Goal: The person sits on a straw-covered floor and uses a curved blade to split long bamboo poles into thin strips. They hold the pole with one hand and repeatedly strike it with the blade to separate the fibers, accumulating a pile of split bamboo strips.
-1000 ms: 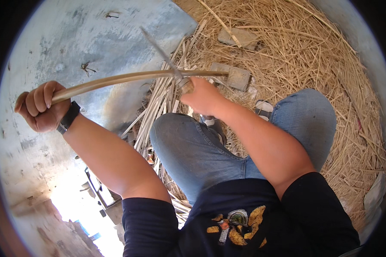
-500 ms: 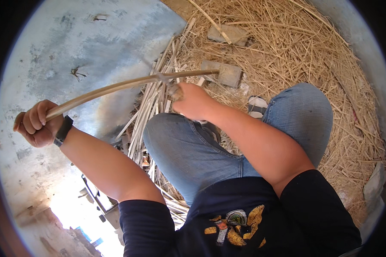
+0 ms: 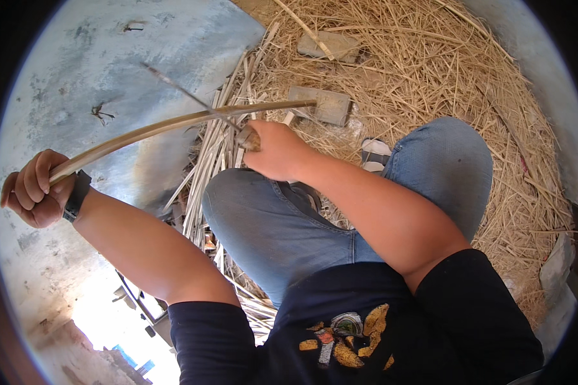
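My left hand, with a dark band at its wrist, is closed round the near end of a long curved strip of pale wood or bamboo. The strip arches up to the right, and its far end rests on a grey brick on the floor. Held in my right hand is a knife with a worn wooden handle. Its thin blade, seen nearly edge-on, crosses the strip and points to the far left. Whether the blade touches the strip I cannot tell.
Straw-like shavings cover the floor ahead and to the right. Another brick lies farther off. Long split strips are piled beside my left knee. A stained pale wall stands to the left, near the blade's tip.
The knife blade, blurred across the strip before, now shows plainly and points to the far left. My left hand and the strip have shifted slightly left, partly with the view.
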